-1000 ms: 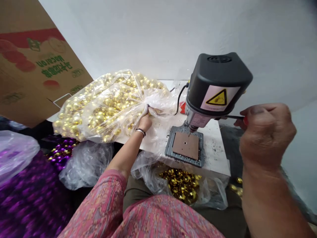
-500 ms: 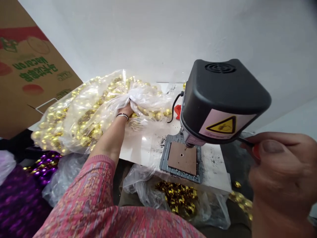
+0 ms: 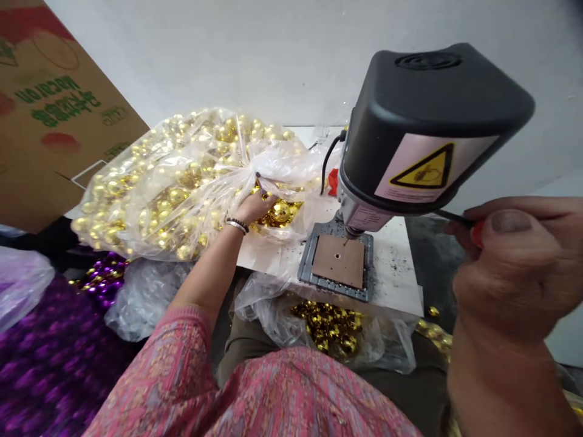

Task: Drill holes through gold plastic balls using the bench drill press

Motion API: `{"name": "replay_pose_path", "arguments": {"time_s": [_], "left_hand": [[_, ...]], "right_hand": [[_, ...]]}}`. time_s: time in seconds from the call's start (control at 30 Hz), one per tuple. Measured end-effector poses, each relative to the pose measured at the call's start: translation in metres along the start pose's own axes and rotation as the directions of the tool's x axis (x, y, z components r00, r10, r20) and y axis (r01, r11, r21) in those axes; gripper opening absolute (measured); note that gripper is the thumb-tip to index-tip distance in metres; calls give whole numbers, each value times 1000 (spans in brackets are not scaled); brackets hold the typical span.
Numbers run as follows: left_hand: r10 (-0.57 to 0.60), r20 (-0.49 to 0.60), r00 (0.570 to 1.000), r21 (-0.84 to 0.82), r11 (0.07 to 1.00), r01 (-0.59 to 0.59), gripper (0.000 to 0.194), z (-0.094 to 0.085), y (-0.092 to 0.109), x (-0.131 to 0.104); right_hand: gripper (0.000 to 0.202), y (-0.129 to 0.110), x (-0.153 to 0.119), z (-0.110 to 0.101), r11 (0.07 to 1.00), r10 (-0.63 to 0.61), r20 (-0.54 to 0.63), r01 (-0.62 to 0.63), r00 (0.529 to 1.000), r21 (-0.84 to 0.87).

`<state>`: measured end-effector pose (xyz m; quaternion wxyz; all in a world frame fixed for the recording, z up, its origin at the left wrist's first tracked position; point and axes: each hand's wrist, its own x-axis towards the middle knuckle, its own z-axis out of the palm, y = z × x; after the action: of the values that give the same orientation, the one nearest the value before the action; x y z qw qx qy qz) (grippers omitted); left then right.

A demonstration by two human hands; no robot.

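Observation:
My right hand (image 3: pixel 514 267) is closed around the red-ended handle (image 3: pixel 477 233) of a small black bench drill press (image 3: pixel 428 115). Under its chuck, a brown square board (image 3: pixel 339 261) with a hole in it lies on the grey drill base (image 3: pixel 310 276). My left hand (image 3: pixel 255 206) reaches into the opening of a big clear plastic bag (image 3: pixel 177 164) full of shiny gold balls. Its fingers look stretched out over the gold balls (image 3: pixel 280 212) at the bag's mouth; the fingertips are partly hidden, and I see nothing held in them.
Dark shavings lie on the white tabletop (image 3: pixel 398 282) around the drill base. Below the table's front edge, an open plastic bag holds gold pieces (image 3: pixel 330 328). Purple balls (image 3: pixel 102 279) are at lower left. A printed cardboard box (image 3: pixel 59 121) stands on the left, beside the wall.
My left hand has come partly out from under the plastic, and more gold balls show at the bag's mouth. The view has tilted down; my right hand still grips the handle.

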<state>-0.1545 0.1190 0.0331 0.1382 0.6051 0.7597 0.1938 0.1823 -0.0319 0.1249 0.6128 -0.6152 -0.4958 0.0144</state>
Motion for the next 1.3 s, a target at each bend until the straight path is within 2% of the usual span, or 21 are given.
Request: {"name": "replay_pose_path", "arguments": {"time_s": [0.1, 0.27, 0.4, 0.5, 0.57, 0.6, 0.67, 0.77, 0.8, 0.87, 0.97, 1.03, 1.1, 1.2, 1.3], "left_hand": [[-38, 34, 999, 31, 999, 37, 57, 13, 1, -38], [23, -58, 998, -50, 998, -26, 58, 46, 12, -92], [10, -128, 992, -192, 981, -35, 62, 69, 13, -115], [38, -155, 987, -377, 921, -95, 67, 66, 6, -124], [74, -162, 984, -570, 807, -155, 66, 57, 3, -131], [83, -150, 985, -676, 718, -163, 65, 52, 2, -136], [60, -87, 994, -870, 482, -105, 60, 41, 3, -148], [8, 116, 993, -990, 79, 115, 45, 34, 12, -168], [19, 206, 978, -978, -27, 206, 41, 35, 17, -175], [82, 380, 921, -905, -172, 389, 35, 41, 30, -188], [150, 548, 823, -760, -321, 565, 31, 57, 57, -202], [160, 606, 780, -678, -409, 611, 29, 67, 75, -208], [146, 639, 755, -629, -466, 623, 27, 75, 88, -210], [104, 653, 751, -633, -469, 615, 27, 81, 93, -208], [99, 634, 767, -692, -368, 620, 30, 82, 83, -206]], "right_hand": [[44, 10, -3, 1, 997, -59, 10, 59, 998, 58], [51, 22, -3, 3, 986, -124, 5, 123, 992, 111], [50, 24, -1, 4, 977, -163, 25, 158, 986, 144], [48, 22, -1, 4, 972, -171, 20, 165, 985, 170], [45, 20, -3, 4, 974, -160, 21, 154, 987, 167], [44, 19, -4, 4, 975, -156, 24, 150, 988, 166], [41, 17, -5, 4, 974, -148, 20, 142, 989, 175], [38, 15, -7, 6, 971, -142, 17, 136, 990, 196], [37, 14, -8, 6, 970, -140, 15, 134, 990, 202], [33, 12, -8, 7, 965, -146, 9, 140, 989, 221], [30, 10, -8, 8, 957, -164, 9, 156, 986, 244], [28, 10, -8, 7, 954, -180, 20, 170, 983, 246], [29, 11, -8, 5, 956, -191, 48, 175, 980, 236], [34, 12, -8, 3, 961, -186, 86, 163, 979, 224], [38, 11, -8, 2, 961, -175, 74, 154, 982, 228]]}}
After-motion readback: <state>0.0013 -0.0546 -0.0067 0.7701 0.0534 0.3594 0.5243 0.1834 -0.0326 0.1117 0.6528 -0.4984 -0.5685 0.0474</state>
